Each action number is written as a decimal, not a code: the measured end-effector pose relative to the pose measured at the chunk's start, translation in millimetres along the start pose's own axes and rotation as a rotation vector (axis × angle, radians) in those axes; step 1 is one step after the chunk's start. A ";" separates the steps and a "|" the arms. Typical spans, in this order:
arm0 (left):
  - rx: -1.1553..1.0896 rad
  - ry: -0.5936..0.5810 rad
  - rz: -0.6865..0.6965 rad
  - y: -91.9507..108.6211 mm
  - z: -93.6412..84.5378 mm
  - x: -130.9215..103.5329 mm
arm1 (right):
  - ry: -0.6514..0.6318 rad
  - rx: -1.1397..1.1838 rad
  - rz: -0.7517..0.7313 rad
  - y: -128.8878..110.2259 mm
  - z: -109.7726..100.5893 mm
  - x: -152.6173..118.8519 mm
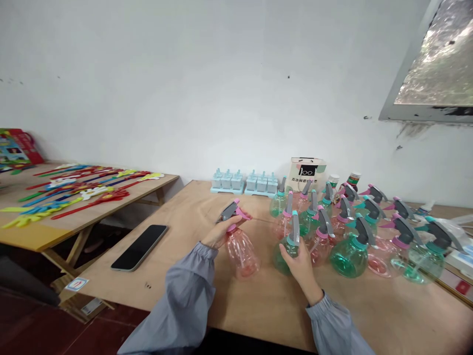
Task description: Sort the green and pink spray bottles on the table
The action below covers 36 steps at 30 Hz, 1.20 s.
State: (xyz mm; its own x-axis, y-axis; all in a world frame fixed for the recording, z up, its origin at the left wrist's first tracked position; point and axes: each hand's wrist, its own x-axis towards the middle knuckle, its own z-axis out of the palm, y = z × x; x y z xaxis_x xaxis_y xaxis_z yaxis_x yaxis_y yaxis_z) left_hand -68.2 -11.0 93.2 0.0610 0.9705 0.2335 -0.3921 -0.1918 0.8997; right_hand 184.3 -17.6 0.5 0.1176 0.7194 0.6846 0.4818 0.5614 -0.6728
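My left hand (221, 230) is wrapped round the neck of a pink spray bottle (242, 252), which leans a little and has a grey and pink trigger head. Fingers of my right hand (300, 261) close round the upper part of a green spray bottle (282, 257) with a grey and teal head. Directly right of that hand stand several more pink and green spray bottles (348, 256) in rows, close together. Both hands are over the wooden table (258, 305), with the two held bottles apart from each other.
A black phone (139, 247) lies at the table's left. Light blue ice-pop moulds (226, 181) and a paper bag (306, 175) stand at the back by the wall. Colourful plastic hand-shaped sticks (92, 202) cover another table on the left.
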 end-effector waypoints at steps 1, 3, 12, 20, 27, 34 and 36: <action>0.031 0.035 -0.002 1.0 1.0 -0.4 | 0.000 -0.003 0.005 0.0 0.0 0.0; 0.089 0.082 -0.029 3.5 3.6 -1.8 | 0.004 -0.010 0.010 0.2 0.1 -0.1; 0.110 0.086 0.066 8.8 6.1 -2.4 | 0.008 -0.021 -0.010 2.7 0.9 -0.9; 0.617 0.215 0.281 26.6 -23.2 -7.4 | 0.005 -0.023 -0.012 4.5 1.4 -0.5; 0.672 0.538 0.345 -1.1 -85.3 8.7 | 0.004 -0.008 0.022 6.7 1.5 -0.4; 1.001 0.716 0.405 -36.4 -117.2 1.5 | 0.017 -0.027 0.037 8.5 1.9 -0.5; 1.107 0.705 0.409 -44.5 -127.7 -6.0 | 0.025 -0.040 0.028 9.4 2.5 -0.5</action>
State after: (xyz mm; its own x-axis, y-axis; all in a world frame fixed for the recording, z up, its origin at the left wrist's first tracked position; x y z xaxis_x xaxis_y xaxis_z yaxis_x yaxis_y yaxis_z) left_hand -168.4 10.4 4.6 -0.4858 0.6213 0.6149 0.6807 -0.1724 0.7120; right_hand 186.6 -11.7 -6.9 0.1528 0.7238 0.6729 0.5121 0.5243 -0.6803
